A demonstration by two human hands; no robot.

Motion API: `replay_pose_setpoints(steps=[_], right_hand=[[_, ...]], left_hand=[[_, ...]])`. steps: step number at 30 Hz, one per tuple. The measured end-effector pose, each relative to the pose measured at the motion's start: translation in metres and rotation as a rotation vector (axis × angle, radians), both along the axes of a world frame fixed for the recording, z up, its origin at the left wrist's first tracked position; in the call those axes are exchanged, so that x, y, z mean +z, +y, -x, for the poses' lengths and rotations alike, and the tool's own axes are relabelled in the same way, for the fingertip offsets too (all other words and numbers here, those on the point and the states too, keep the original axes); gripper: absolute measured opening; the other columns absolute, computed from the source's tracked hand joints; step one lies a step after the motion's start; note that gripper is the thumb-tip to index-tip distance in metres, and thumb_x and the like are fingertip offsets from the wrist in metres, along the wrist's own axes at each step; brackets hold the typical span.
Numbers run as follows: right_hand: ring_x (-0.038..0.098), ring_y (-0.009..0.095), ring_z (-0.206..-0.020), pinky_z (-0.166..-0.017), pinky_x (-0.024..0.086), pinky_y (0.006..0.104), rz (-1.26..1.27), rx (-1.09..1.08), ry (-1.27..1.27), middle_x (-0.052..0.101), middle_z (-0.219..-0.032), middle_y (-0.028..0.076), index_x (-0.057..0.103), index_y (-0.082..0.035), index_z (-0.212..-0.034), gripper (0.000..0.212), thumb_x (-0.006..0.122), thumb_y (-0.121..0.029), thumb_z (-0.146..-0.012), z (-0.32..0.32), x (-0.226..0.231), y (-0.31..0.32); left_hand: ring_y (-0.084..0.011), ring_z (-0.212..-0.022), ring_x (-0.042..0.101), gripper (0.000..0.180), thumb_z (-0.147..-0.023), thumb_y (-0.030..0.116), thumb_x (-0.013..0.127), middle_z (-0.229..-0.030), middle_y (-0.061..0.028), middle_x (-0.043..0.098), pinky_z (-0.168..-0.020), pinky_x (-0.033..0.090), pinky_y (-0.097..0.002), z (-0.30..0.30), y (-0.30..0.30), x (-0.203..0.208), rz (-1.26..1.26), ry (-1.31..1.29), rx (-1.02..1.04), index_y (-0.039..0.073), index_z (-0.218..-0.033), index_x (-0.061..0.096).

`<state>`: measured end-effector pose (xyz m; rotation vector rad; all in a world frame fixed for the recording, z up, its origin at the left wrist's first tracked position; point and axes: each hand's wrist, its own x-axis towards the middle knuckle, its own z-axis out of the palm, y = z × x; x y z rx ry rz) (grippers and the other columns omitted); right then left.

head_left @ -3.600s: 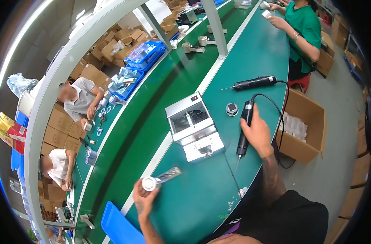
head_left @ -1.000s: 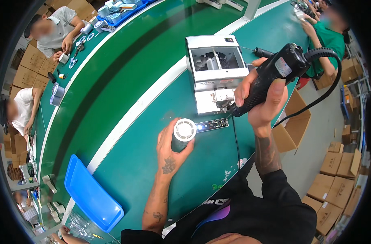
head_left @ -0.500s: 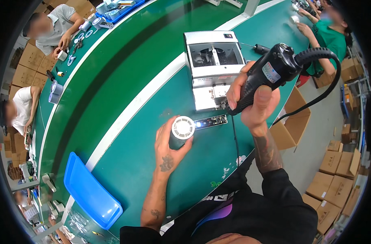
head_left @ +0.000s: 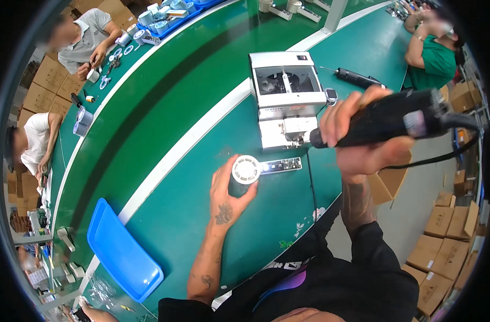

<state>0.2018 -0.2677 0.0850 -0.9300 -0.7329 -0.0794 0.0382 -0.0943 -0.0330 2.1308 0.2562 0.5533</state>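
Note:
Upright on the green table, a cylindrical part with a round, slotted white top (head_left: 246,169) is held by my left hand (head_left: 227,197), fingers and thumb wrapped round its sides. A narrow circuit board strip (head_left: 283,165) with a lit spot extends to the right of it. My right hand (head_left: 360,153) grips a black electric screwdriver (head_left: 392,119), its nose pointing left beside the front of the screw feeder (head_left: 287,99). That feeder is a grey-white box with a window on top. The screwdriver's tip is hard to make out against the feeder.
A second screwdriver (head_left: 357,78) lies beyond the feeder, on the right. At the left, a blue tray (head_left: 121,247) rests near the white divider. A thick cable trails from the held tool over an open cardboard box (head_left: 390,185). Other people work across and along the bench.
The screwdriver has swung from a steep slant to nearly level, its rear end moving right and down. My left hand keeps its hold on the part. The view has shifted slightly.

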Motion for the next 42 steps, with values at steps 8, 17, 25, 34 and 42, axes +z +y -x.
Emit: replay_pose_setpoints(steps=[8, 17, 25, 34, 42], right_hand=[[0.047, 0.013, -0.045, -0.042, 0.039, 0.0266, 0.228, -0.194, -0.075, 0.049, -0.062, 0.008, 0.044, 0.006, -0.115, 0.079, 0.051, -0.069, -0.092, -0.007, 0.011, 0.040], [0.047, 0.014, -0.043, -0.042, 0.040, 0.0275, 0.219, -0.104, 0.046, 0.047, -0.060, 0.007, 0.039, 0.003, -0.122, 0.083, 0.049, -0.072, -0.090, 0.015, -0.003, 0.006], [0.048, 0.015, -0.043, -0.042, 0.041, 0.0287, 0.223, -0.150, 0.081, 0.049, -0.061, 0.008, 0.039, 0.004, -0.122, 0.081, 0.048, -0.071, -0.092, 0.008, -0.022, 0.004], [0.045, 0.015, -0.044, -0.043, 0.040, 0.0290, 0.249, -0.116, 0.095, 0.045, -0.062, 0.006, 0.036, -0.003, -0.125, 0.082, 0.041, -0.077, -0.090, 0.007, -0.024, -0.003], [0.044, 0.015, -0.044, -0.043, 0.041, 0.0300, 0.197, -0.118, 0.126, 0.045, -0.062, 0.006, 0.036, -0.004, -0.125, 0.084, 0.040, -0.080, -0.089, 0.012, -0.025, -0.004]], left_hand=[[-0.0314, -0.112, 0.061, 0.068, -0.072, 0.008, 0.082, -0.121, -0.0160, 0.065, -0.097, 0.048, -0.0410, -0.003, -0.001, 0.001, 0.106, -0.028, 0.006, 0.002, -0.134, 0.054], [-0.0229, -0.115, 0.063, 0.067, -0.075, 0.005, 0.080, -0.123, -0.0146, 0.066, -0.101, 0.047, -0.0348, -0.003, 0.001, -0.001, 0.073, -0.032, 0.016, 0.000, -0.136, 0.053], [-0.0232, -0.116, 0.063, 0.069, -0.075, 0.005, 0.080, -0.124, -0.0147, 0.066, -0.102, 0.046, -0.0350, -0.005, 0.000, -0.001, 0.084, -0.016, 0.013, 0.000, -0.137, 0.051], [-0.0308, -0.115, 0.061, 0.066, -0.073, 0.006, 0.080, -0.125, -0.0149, 0.064, -0.097, 0.049, -0.0404, -0.006, -0.001, -0.001, 0.110, -0.032, 0.012, 0.001, -0.134, 0.053], [-0.0310, -0.114, 0.061, 0.067, -0.074, 0.006, 0.080, -0.126, -0.0144, 0.064, -0.097, 0.048, -0.0404, -0.006, -0.001, -0.003, 0.107, -0.028, 0.022, 0.002, -0.135, 0.053]])
